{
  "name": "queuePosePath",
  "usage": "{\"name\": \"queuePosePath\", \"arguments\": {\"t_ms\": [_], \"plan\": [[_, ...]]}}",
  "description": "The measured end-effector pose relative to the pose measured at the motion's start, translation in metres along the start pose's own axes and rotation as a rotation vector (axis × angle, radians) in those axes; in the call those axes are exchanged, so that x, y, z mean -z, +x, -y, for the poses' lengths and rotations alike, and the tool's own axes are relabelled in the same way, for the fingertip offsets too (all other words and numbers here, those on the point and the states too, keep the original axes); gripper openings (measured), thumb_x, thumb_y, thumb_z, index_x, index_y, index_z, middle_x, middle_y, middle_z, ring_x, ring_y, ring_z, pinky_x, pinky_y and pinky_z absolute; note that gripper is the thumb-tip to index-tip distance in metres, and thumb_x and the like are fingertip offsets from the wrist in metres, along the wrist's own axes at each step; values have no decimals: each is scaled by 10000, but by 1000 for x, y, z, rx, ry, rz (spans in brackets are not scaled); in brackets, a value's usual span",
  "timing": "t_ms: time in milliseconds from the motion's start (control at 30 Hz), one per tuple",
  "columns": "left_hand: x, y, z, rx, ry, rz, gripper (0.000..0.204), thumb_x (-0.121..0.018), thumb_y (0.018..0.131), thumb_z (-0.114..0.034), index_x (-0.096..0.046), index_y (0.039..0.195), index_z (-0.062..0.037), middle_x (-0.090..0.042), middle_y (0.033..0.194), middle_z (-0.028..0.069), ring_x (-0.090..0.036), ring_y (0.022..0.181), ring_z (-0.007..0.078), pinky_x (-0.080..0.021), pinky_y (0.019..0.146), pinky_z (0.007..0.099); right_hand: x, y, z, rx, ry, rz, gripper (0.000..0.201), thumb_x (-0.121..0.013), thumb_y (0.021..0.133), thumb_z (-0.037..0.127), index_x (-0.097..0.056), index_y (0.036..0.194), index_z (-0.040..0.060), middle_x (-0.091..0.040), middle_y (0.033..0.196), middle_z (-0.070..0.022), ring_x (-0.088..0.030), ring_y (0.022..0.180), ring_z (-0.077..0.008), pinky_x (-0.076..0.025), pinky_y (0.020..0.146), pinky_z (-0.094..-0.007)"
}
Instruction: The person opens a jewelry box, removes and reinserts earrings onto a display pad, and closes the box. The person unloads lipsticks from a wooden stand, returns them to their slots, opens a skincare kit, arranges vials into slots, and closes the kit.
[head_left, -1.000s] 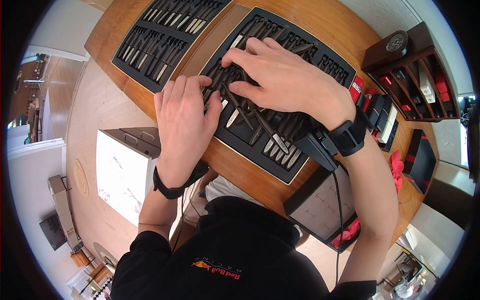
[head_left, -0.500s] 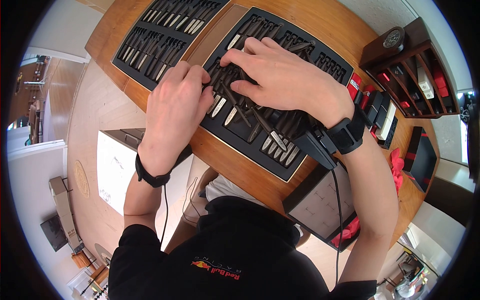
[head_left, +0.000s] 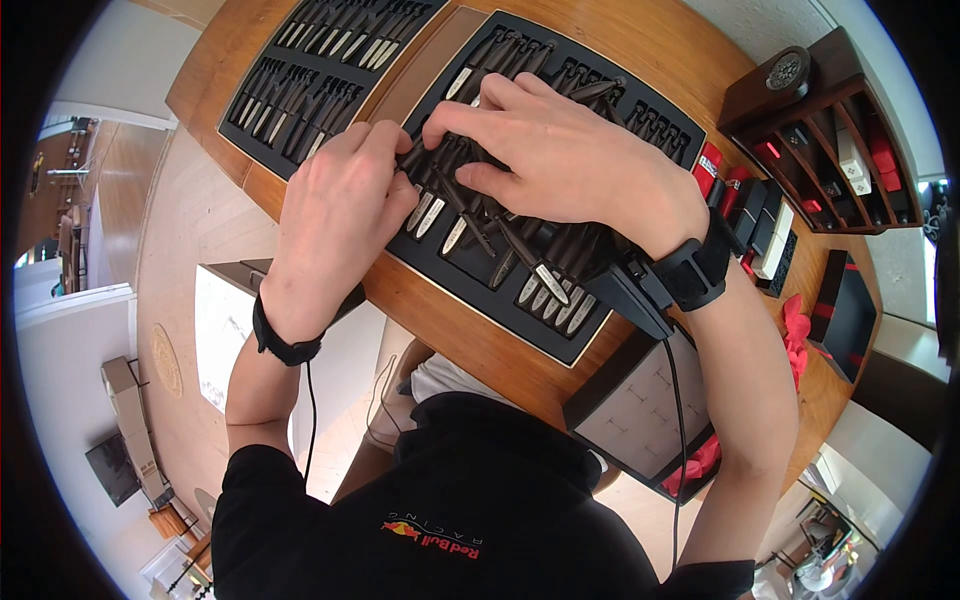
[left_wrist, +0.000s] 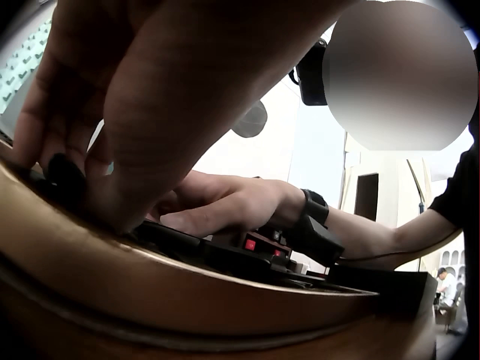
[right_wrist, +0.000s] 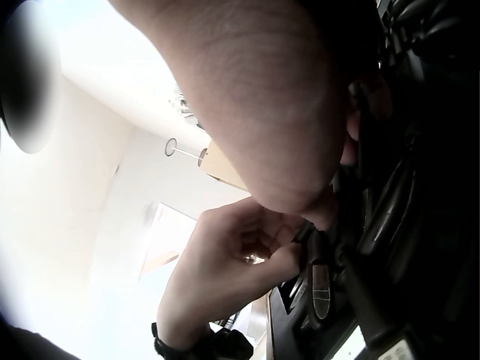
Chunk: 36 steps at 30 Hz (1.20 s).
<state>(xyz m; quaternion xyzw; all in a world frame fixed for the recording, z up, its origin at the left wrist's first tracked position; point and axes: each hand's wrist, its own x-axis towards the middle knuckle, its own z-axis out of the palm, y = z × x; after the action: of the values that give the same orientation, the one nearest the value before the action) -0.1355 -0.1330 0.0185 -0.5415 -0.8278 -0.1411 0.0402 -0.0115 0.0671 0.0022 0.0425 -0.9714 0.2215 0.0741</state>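
The left hand is pinching a slim dark piece between bent fingers and thumb at the edge of a foam tray on the wooden desk. The right hand is stretching just beside it, its grip spread above crowded silver-ended pieces. A second filled tray is sitting alongside.

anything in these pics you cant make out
Head view: how many dark silver-tipped pieces lie under the right hand; it hides them.
Head view: any lettering on the silver tips; too small.
Left wrist view: details of the distant person; too small.
Right wrist view: the right edge; lost in shadow.
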Motion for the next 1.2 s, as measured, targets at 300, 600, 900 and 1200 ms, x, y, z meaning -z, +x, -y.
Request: {"name": "queuePosePath", "arguments": {"t_ms": [300, 600, 900, 1200], "plan": [[1, -8, 4, 69, -148, 3, 217, -772, 874, -43, -692, 1074, -22, -671, 855, 114, -702, 735, 261, -574, 680, 381, -7, -1, 4, 16, -104, -46, 288, -685, 1032, 267, -716, 1314, 218, -615, 1087, -114, -604, 1057, -319, -540, 966, -428], [-4, -22, 4, 54, -222, -68, 187, -760, 894, -24, -722, 1076, -48, -632, 961, 96, -689, 826, 260, -578, 705, 390, 0, 1, 4, 4, -6, 7, 276, -690, 1026, 225, -682, 1301, 212, -607, 1071, -99, -585, 1057, -322, -511, 968, -431], [-11, -27, -1, 30, -225, -92, 119, -775, 881, -62, -732, 980, -10, -593, 968, 103, -646, 917, 286, -552, 786, 412, -6, 0, 5, -4, -58, -18, 311, -710, 1003, 211, -652, 1306, 177, -621, 1097, -103, -585, 1076, -328, -511, 982, -448], [-9, -27, -3, 105, -242, 6, 171, -791, 889, -133, -735, 981, 0, -593, 970, 120, -622, 952, 315, -517, 856, 439, -5, 1, 5, -32, -33, 8, 330, -728, 965, 178, -645, 1283, 153, -628, 1117, -106, -588, 1088, -326, -522, 983, -443]]}}
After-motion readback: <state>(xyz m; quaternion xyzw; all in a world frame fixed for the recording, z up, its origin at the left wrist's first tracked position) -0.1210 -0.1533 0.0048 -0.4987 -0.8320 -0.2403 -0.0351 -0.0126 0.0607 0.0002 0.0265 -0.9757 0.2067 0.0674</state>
